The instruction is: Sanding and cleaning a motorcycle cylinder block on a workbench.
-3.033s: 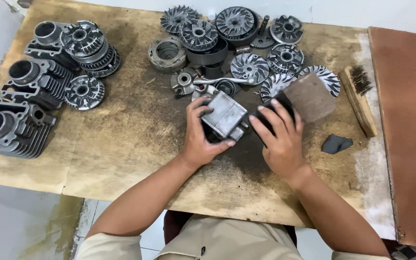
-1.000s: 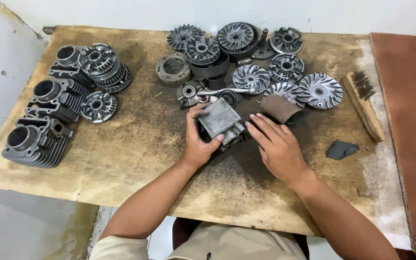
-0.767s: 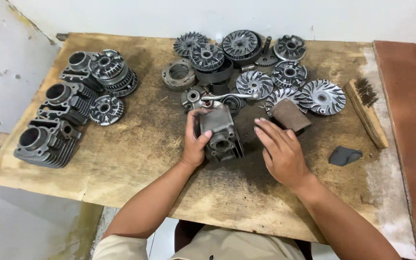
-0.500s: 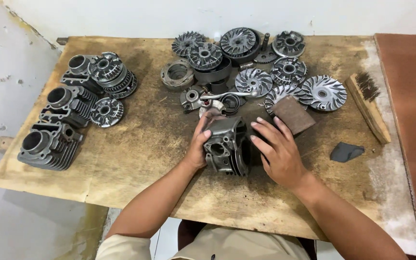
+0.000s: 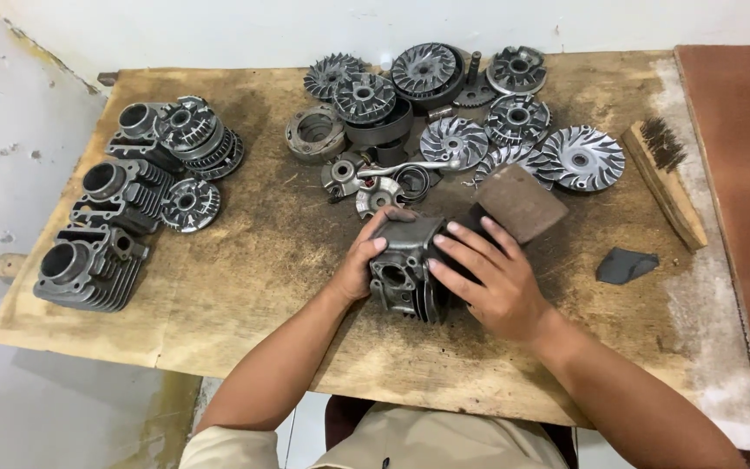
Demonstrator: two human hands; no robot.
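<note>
Both hands, left hand (image 5: pixel 359 265) and right hand (image 5: pixel 490 280), are gripping the finned cylinder block (image 5: pixel 408 271) with clenched fingers on the tabletop (image 5: pixel 245 269); greasy fins could be slipping, pinching fingertips underneath.

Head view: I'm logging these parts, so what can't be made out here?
- Finned engine cylinder: its far and right sides are covered by the left hand and right hand.
- Sanding sheet: its near end is hidden under the right hand's fingers.
- Stacked finned discs: the lower ones are hidden by those on top.
- Brown board: cut off by the right edge.
</note>
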